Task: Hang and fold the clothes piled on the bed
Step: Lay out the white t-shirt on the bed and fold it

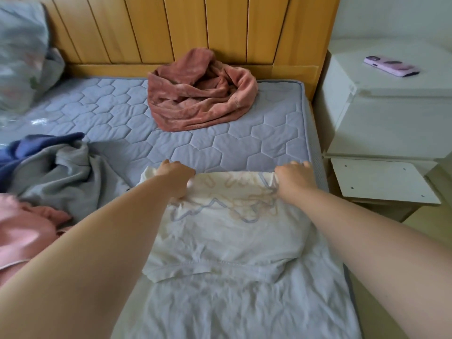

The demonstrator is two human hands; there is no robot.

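A white printed T-shirt (220, 231) lies spread on the quilted mattress (117, 111) in front of me, its far part doubled over. My left hand (175, 176) grips the folded far edge at its left corner. My right hand (294, 176) grips the same edge at its right corner, near the mattress side. A crumpled rust-pink garment (200, 94) sits by the headboard. To my left are a grey garment (66, 177), a blue one (29, 148) and a pink one (24, 231), heaped together.
The wooden headboard (186, 28) runs across the back. A white bedside cabinet (389, 106) stands to the right, with a phone (391, 66) in a purple case on top. A bundle of bedding in a clear bag (22, 57) fills the far left corner.
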